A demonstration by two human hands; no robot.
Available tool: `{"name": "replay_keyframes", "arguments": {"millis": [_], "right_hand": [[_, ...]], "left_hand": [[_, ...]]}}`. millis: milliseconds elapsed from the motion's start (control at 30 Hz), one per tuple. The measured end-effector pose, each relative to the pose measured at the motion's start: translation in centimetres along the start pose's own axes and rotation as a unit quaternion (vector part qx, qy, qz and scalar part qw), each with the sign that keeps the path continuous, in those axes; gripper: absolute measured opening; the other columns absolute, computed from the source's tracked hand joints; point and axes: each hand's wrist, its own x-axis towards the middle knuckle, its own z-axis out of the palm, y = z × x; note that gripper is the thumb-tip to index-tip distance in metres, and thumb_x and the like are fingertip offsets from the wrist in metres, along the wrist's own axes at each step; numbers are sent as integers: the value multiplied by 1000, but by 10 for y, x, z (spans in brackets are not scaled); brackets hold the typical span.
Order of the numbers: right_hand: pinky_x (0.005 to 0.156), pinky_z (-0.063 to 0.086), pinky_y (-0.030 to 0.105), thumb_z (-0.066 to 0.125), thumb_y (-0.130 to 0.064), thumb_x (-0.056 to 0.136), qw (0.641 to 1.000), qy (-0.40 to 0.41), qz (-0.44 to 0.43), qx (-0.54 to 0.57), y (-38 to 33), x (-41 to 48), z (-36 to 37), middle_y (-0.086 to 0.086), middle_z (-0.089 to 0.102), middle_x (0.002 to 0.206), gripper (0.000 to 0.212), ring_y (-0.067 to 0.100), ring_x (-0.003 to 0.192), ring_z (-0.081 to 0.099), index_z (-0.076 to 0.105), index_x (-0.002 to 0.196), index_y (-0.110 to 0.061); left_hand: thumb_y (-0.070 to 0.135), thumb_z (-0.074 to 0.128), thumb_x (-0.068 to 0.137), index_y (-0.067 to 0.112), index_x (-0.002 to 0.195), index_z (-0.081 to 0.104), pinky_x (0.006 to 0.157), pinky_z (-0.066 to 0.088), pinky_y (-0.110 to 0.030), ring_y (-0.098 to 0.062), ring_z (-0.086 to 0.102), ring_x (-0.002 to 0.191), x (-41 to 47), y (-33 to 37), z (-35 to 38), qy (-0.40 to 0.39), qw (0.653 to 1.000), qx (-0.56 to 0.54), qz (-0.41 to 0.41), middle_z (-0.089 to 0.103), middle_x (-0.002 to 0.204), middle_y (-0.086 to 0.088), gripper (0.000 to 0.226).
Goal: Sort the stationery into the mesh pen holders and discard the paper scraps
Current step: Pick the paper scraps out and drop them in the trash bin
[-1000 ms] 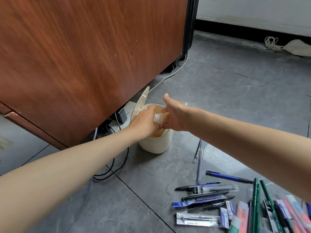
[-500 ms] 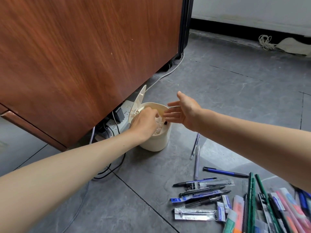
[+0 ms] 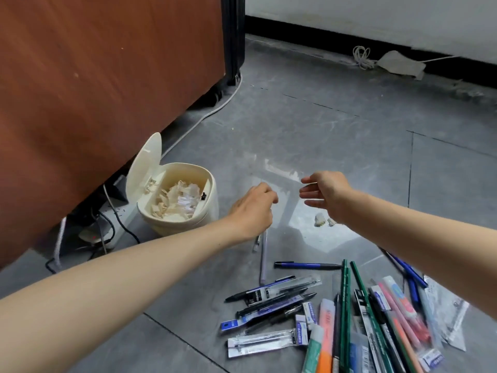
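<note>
A cream mini bin (image 3: 207,208) stands on the grey floor with its flip lid (image 3: 144,162) up and paper scraps (image 3: 178,200) inside. My left hand (image 3: 252,208) hovers just right of the bin, fingers loosely curled, holding nothing. My right hand (image 3: 325,195) floats further right with fingers relaxed and empty. Two small paper scraps (image 3: 321,220) lie on the floor under my right wrist. A pile of pens, green pencils and packaged refills (image 3: 336,313) is spread across the floor at the lower right. No mesh pen holder is in view.
A wooden cabinet (image 3: 102,76) fills the left side. A power strip with cables (image 3: 105,222) lies under it beside the bin. A black suitcase (image 3: 234,39) stands behind the cabinet. A white cord and a cloth (image 3: 398,63) lie by the far wall.
Both hands have pulled out of the bin and moved right, away from it. The scraps they held now lie in the bin. The view shifted right.
</note>
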Motion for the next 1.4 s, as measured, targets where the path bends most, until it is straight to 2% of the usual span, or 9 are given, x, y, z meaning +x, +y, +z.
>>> {"name": "replay_keyframes", "arguments": {"millis": [367, 400, 533, 633, 800, 1000, 1133, 1233, 1400], "right_hand": [[49, 44, 32, 50, 2, 78, 972, 151, 57, -172, 87, 64, -81, 8, 47, 60, 21, 25, 55, 48, 51, 65, -14], [53, 45, 33, 49, 0, 74, 969, 163, 58, -175, 95, 67, -82, 8, 49, 68, 14, 25, 60, 51, 53, 76, -14], [87, 52, 44, 58, -2, 76, 957, 198, 30, -208, 111, 79, -82, 14, 52, 116, 58, 33, 100, 60, 43, 131, -11], [90, 51, 45, 58, 6, 75, 965, 157, -34, -205, 105, 85, -77, 10, 57, 99, 60, 30, 98, 61, 45, 131, -10], [74, 55, 38, 49, 9, 75, 972, 178, -64, -142, 90, 95, -72, 12, 64, 83, 48, 31, 80, 65, 56, 118, -12], [70, 50, 33, 40, 1, 81, 955, 254, -34, -147, 96, 99, -90, 10, 60, 100, 39, 27, 81, 63, 57, 112, -16], [75, 55, 39, 35, 1, 79, 962, 266, -7, -63, 106, 100, -99, 14, 63, 93, 36, 27, 74, 63, 57, 103, -15], [58, 51, 30, 31, 11, 79, 982, 186, -24, 18, 98, 97, -101, 17, 62, 76, 38, 20, 55, 59, 55, 100, -9], [43, 48, 20, 27, 15, 76, 983, 180, -19, 44, 87, 93, -102, 15, 58, 63, 40, 14, 40, 56, 56, 95, -5]], "left_hand": [[25, 43, 95, 16, 124, 56, 99, 36, -40, -23, 39, 116, 45, 32, 105, -126, 971, 64, 193, 48, 129, -1, 33], [24, 43, 95, 15, 127, 54, 103, 33, -40, -23, 38, 120, 49, 34, 111, -123, 969, 62, 206, 46, 134, -1, 35], [21, 41, 94, 9, 124, 57, 105, 32, -36, -25, 45, 125, 63, 41, 124, -59, 973, -1, 224, 52, 134, -6, 37], [15, 40, 90, 8, 116, 63, 99, 34, -34, -25, 52, 118, 71, 41, 130, -33, 973, -61, 219, 59, 127, -6, 36], [-1, 49, 79, 7, 111, 60, 89, 45, -44, -30, 51, 104, 94, 34, 131, 65, 983, -116, 123, 57, 114, -10, 34], [29, 38, 98, 22, 151, 5, 117, 6, -32, -13, 9, 145, 125, 58, 130, -77, 987, -131, 59, 16, 157, -1, 62], [29, 32, 100, 20, 149, 15, 114, 8, -29, -14, 11, 144, 125, 71, 139, -139, 976, -142, 91, 21, 155, -1, 53], [24, 41, 98, 16, 148, 18, 116, 11, -29, -16, 9, 145, 117, 68, 138, -127, 965, -181, 141, 20, 155, -1, 55], [42, 68, 80, 17, 150, 1, 116, -3, -28, -14, -8, 145, 113, 43, 133, -121, 978, -76, 154, 0, 159, -2, 101]]}}
